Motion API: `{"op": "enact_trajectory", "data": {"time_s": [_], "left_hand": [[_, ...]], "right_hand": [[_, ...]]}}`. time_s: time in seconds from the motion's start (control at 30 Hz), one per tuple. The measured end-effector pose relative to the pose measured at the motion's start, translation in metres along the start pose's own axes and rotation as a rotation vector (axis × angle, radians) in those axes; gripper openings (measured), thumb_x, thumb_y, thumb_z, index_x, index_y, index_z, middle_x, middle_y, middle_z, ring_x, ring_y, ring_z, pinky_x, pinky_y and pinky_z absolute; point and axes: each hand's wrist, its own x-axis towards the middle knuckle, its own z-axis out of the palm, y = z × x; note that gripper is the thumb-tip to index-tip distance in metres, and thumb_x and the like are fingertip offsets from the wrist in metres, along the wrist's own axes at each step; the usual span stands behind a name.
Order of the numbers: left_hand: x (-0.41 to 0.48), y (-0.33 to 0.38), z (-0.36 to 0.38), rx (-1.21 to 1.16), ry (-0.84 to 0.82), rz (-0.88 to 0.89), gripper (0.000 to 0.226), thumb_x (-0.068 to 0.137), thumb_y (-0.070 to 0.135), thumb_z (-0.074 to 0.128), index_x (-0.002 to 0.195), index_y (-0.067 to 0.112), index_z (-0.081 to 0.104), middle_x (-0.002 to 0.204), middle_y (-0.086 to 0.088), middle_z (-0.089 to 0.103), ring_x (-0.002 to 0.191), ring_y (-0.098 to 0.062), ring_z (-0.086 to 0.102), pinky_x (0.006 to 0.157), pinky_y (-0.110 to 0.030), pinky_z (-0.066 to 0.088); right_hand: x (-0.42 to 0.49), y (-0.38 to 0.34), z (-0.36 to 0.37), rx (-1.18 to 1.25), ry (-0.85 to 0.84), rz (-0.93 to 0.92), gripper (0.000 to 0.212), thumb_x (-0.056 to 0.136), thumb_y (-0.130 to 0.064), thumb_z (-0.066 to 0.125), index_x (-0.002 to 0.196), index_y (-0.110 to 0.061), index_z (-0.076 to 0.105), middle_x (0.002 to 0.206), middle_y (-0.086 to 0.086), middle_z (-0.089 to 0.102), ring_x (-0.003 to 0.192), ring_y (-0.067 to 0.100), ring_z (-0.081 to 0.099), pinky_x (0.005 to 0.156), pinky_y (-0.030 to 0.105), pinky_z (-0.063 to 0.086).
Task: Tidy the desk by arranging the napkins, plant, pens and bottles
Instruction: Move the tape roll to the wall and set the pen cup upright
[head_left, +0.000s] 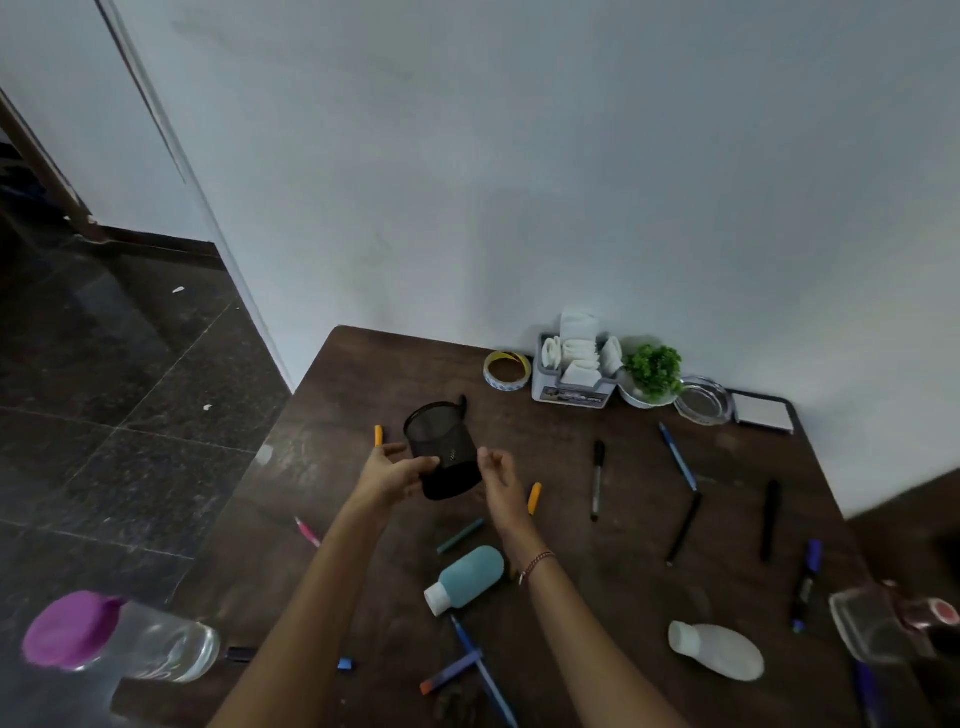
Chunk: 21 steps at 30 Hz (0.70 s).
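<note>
A black mesh pen cup is tilted above the dark wooden desk. My left hand grips its lower side, thumb across the mesh. My right hand hovers just right of the cup with loosely curled fingers, holding nothing. Several pens and markers lie scattered, among them a black marker, a blue pen and a yellow marker. A teal bottle and a white bottle lie on their sides. White napkins stand in a grey holder next to a small green plant.
A tape roll sits left of the napkin holder, a glass ashtray and a white pad right of the plant. A clear bottle with a purple cap lies at the desk's left corner, a clear container at the right edge.
</note>
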Motion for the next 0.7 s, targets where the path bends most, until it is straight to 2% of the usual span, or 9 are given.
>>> {"op": "enact_trajectory", "data": {"time_s": [0.1,0.13,0.2,0.27,0.3,0.37,0.43,0.6,0.7], "left_hand": [[0.002,-0.011,0.010,0.104,-0.073,-0.012,0.079,0.069,0.002,0.079,0.136,0.008,0.037,0.123,-0.019,0.055,0.096,-0.028,0.062,0.079,-0.041,0.055],[0.001,-0.012,0.014,0.155,-0.102,-0.015,0.087,0.066,0.002,0.082,0.139,0.009,0.035,0.129,-0.020,0.053,0.107,-0.030,0.059,0.090,-0.047,0.052],[-0.001,-0.016,0.023,0.203,-0.161,-0.014,0.094,0.065,-0.002,0.080,0.143,0.009,0.030,0.137,-0.018,0.049,0.120,-0.031,0.052,0.101,-0.049,0.046],[-0.004,-0.021,0.035,0.200,-0.215,-0.023,0.091,0.068,-0.009,0.075,0.144,0.007,0.028,0.140,-0.014,0.046,0.127,-0.029,0.047,0.103,-0.045,0.044],[-0.006,-0.023,0.042,0.209,-0.236,-0.017,0.087,0.070,-0.010,0.073,0.144,0.007,0.030,0.141,-0.013,0.045,0.128,-0.028,0.046,0.102,-0.042,0.045],[-0.009,-0.027,0.053,0.223,-0.278,-0.021,0.081,0.073,-0.011,0.070,0.143,0.008,0.034,0.140,-0.011,0.047,0.127,-0.028,0.047,0.099,-0.040,0.046],[-0.009,-0.033,0.062,0.225,-0.317,-0.023,0.076,0.072,-0.009,0.071,0.139,0.010,0.039,0.139,-0.011,0.048,0.124,-0.029,0.050,0.098,-0.042,0.047],[-0.014,-0.047,0.088,0.360,-0.365,0.090,0.076,0.064,-0.007,0.080,0.129,0.008,0.044,0.134,-0.013,0.050,0.119,-0.028,0.053,0.099,-0.047,0.048],[-0.019,-0.057,0.106,0.456,-0.378,0.142,0.078,0.060,-0.005,0.083,0.126,0.009,0.044,0.131,-0.009,0.051,0.119,-0.026,0.054,0.099,-0.045,0.048]], "right_hand": [[-0.005,0.004,-0.023,0.009,0.048,0.053,0.030,0.097,-0.042,0.041,0.093,-0.014,0.048,0.094,0.001,0.054,0.089,0.011,0.051,0.078,0.024,0.042],[-0.007,0.006,-0.029,-0.001,0.063,0.065,0.031,0.095,-0.044,0.044,0.089,-0.014,0.047,0.090,0.000,0.054,0.085,0.010,0.051,0.075,0.023,0.042],[-0.012,0.007,-0.042,-0.016,0.101,0.056,0.036,0.089,-0.050,0.049,0.082,-0.014,0.046,0.080,-0.002,0.050,0.076,0.009,0.048,0.067,0.020,0.039],[-0.015,0.008,-0.056,-0.069,0.132,0.036,0.040,0.084,-0.053,0.050,0.086,-0.013,0.050,0.079,-0.004,0.051,0.076,0.007,0.048,0.064,0.017,0.037],[-0.018,0.009,-0.063,-0.101,0.131,0.040,0.039,0.087,-0.051,0.050,0.095,-0.013,0.052,0.085,-0.005,0.055,0.082,0.006,0.051,0.065,0.016,0.037],[-0.021,0.012,-0.075,-0.145,0.134,0.039,0.041,0.090,-0.047,0.050,0.118,-0.017,0.051,0.102,-0.007,0.060,0.099,0.006,0.054,0.078,0.018,0.041],[-0.026,0.015,-0.085,-0.160,0.151,0.032,0.047,0.090,-0.046,0.051,0.130,-0.019,0.049,0.111,-0.006,0.060,0.109,0.007,0.053,0.090,0.022,0.041],[-0.038,0.018,-0.108,-0.150,0.228,0.088,0.044,0.095,-0.046,0.041,0.118,-0.016,0.062,0.106,-0.005,0.060,0.108,0.007,0.052,0.086,0.020,0.037],[-0.045,0.020,-0.120,-0.134,0.304,0.109,0.047,0.097,-0.043,0.036,0.122,-0.011,0.060,0.121,0.007,0.061,0.115,0.013,0.051,0.090,0.021,0.035]]}}
